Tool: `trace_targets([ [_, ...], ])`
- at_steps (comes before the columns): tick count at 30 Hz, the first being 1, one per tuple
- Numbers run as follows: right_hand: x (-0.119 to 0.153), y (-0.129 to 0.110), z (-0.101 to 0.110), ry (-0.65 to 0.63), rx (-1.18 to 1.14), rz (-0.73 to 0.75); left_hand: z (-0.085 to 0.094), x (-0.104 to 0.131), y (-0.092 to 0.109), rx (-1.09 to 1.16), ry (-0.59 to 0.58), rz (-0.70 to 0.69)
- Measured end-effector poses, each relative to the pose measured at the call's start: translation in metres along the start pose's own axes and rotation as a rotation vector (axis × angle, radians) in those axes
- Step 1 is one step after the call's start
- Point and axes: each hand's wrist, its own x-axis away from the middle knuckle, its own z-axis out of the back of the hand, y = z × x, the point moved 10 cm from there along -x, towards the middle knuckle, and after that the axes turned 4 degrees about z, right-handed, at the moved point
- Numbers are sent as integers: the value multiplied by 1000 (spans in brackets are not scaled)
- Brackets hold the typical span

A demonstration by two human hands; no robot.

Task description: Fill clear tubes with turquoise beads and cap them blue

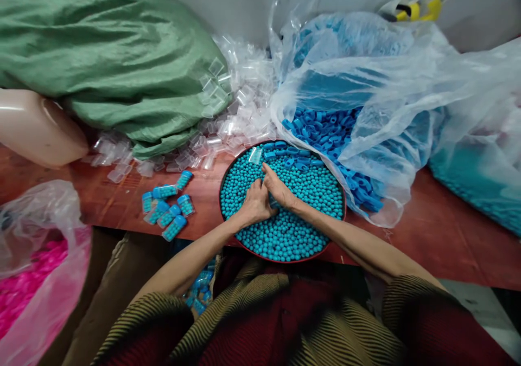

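Observation:
A round red-rimmed tray (344, 209) full of small turquoise balls (285, 241) stands at the table's front edge. Over its middle my left hand (258, 201) and my right hand (278, 187) meet, fingers bent and pressed together. Whatever lies between them is hidden by the fingers. One clear empty container (255, 155) rests on the balls just beyond my hands. Several blue caps (299, 162) lie along the tray's far side. Left of the tray, filled containers with blue caps (175, 228) lie in a loose group on the table.
Clear containers (244, 111) are heaped behind the tray beside a green sack (122, 57). An open plastic bag (391, 154) of blue caps stands right, with a bag of turquoise balls (476, 187) beyond. Pink pieces (32, 274) fill a bag at lower left.

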Motion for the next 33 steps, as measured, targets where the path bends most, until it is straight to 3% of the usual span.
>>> trace_targets([
  [4, 25, -13, 35, 172, 122, -12, 18, 13, 1, -76, 101, -1],
  [5, 36, -22, 38, 161, 208, 29, 26, 19, -1, -100, 128, 4],
  [6, 47, -34, 32, 86, 307, 106, 35, 24, -4, -128, 150, 16],
  [8, 75, -58, -2, -214, 491, 343, 50, 34, -13, -192, 158, 57],
  [11, 114, -70, -47, -541, 673, 621, 54, 42, -28, -269, 76, 113],
  [14, 113, -59, -62, -626, 775, 671, 44, 40, -37, -288, -3, 126],
  [19, 79, -38, -57, -632, 866, 680, 39, 23, -39, -273, 18, 153],
  [22, 68, -35, -43, -561, 913, 639, 41, 15, -40, -236, 35, 190],
  [25, 67, -37, -19, -405, 936, 554, 38, 13, -39, -232, 7, 188],
  [30, 71, -10, 62, 145, 892, 129, 30, 15, -35, -278, -82, 166],
  [33, 69, 18, 90, 331, 836, -85, 28, 12, -35, -285, -110, 180],
])
